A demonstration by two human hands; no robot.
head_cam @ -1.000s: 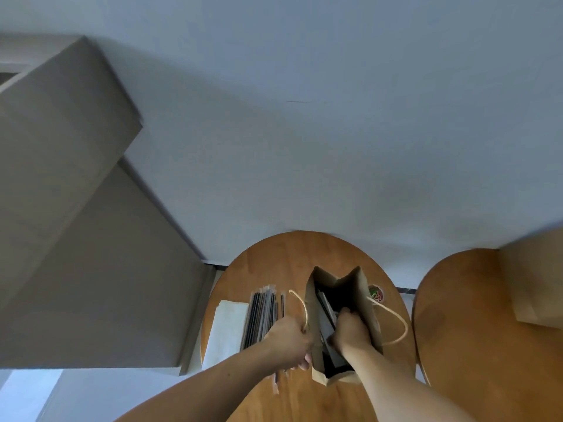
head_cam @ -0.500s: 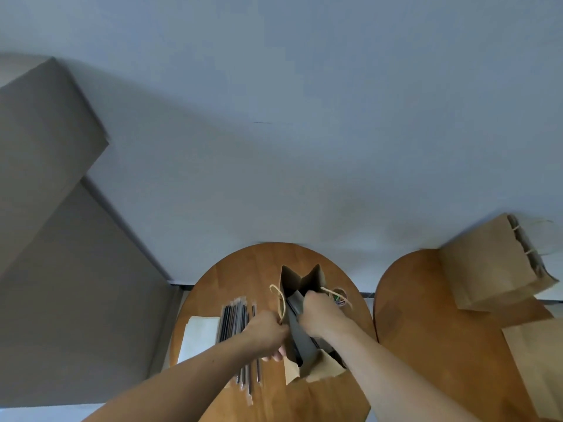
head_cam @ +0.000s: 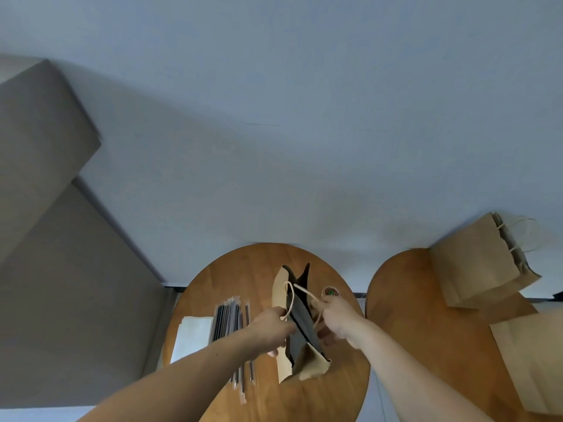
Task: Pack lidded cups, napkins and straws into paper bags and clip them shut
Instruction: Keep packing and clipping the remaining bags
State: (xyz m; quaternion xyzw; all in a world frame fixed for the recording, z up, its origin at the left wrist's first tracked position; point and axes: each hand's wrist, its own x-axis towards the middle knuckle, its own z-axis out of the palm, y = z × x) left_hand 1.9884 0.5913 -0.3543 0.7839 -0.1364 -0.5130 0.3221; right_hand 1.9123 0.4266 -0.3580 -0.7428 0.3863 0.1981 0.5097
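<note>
Leftmost on the round worktop (head_cam: 243,269), a white stack of napkins (head_cam: 193,333) lies flat, touching a row of wrapped dark straws (head_cam: 231,318) on its right side. Just beside the straws, the left hand (head_cam: 272,328) grasps the left wall of the open paper bag (head_cam: 297,324), fingers curled over the rim. The bag stands upright near the worktop centre, its mouth pressed narrow; the interior is dark and its contents cannot be made out. The right hand (head_cam: 333,318) grasps the bag's right wall, with a cord handle running across the fingers. A small round container (head_cam: 330,292) sits just behind this hand. On the second worktop (head_cam: 402,300), well apart to the right, one closed paper bag (head_cam: 478,269) lies on its side, and another (head_cam: 536,360) lies nearer the frame edge.
</note>
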